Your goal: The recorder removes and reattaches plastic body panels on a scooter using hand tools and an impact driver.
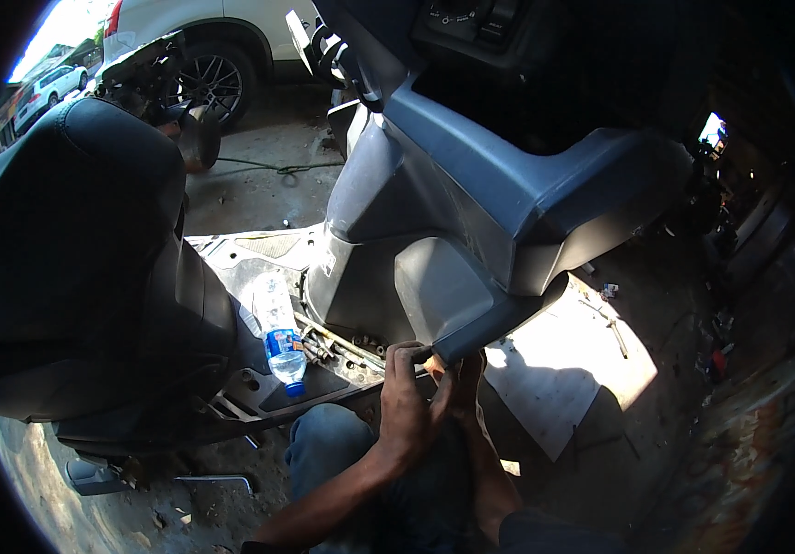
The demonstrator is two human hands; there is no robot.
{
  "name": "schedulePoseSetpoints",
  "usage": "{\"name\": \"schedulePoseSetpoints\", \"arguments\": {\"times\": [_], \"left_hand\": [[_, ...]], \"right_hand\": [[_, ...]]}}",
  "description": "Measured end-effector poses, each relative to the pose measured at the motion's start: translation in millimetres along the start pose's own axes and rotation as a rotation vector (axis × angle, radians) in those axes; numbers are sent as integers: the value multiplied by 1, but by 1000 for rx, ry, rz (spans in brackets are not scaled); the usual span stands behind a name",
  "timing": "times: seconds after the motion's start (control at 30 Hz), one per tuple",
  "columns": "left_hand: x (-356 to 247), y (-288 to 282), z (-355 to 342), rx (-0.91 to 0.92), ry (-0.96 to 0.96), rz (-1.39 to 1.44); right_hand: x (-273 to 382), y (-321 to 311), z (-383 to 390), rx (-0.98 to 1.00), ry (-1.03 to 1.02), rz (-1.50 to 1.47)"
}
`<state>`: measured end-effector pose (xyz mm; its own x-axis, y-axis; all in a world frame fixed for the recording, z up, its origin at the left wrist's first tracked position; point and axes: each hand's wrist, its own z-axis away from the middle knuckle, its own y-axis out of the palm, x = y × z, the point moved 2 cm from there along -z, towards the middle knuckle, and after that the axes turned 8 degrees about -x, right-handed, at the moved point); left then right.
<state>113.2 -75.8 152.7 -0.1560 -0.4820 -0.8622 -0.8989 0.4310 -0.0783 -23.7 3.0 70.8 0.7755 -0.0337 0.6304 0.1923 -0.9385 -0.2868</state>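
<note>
Both of my hands are together at the lower corner of a scooter's dark grey front panel [453,286]. My left hand [404,406] has its fingers bent and closed close to the panel's bottom edge. Beside it, my right hand [466,392] is closed too, partly hidden behind the left hand and in the panel's shadow. A small orange piece [434,366] shows between the fingers, too little of it to name. On the footboard [319,392], left of my hands, lies a clear plastic bottle [282,337] with a blue cap and label, next to several loose metal parts [328,346].
The scooter's black seat [74,203] fills the left side. My bent knee [328,448] is under my left forearm. A white sheet [545,392] lies on the ground to the right, and an L-shaped metal rod [222,479] lies lower left. A white car [231,46] stands behind.
</note>
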Motion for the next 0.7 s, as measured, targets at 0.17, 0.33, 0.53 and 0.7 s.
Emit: {"name": "schedulePoseSetpoints", "arguments": {"times": [0.17, 0.33, 0.53, 0.7], "left_hand": [[-25, -22, -5, -126, 64, 114], [-63, -53, -56, -145, 337, 324], [-144, -66, -148, -47, 710, 208], [-185, -56, -165, 56, 737, 129]], "right_hand": [[42, -37, -25, 306, 155, 214], [158, -147, -120, 65, -119, -61], [253, -155, -228, -72, -926, 522], [243, -122, -242, -115, -859, 479]]}}
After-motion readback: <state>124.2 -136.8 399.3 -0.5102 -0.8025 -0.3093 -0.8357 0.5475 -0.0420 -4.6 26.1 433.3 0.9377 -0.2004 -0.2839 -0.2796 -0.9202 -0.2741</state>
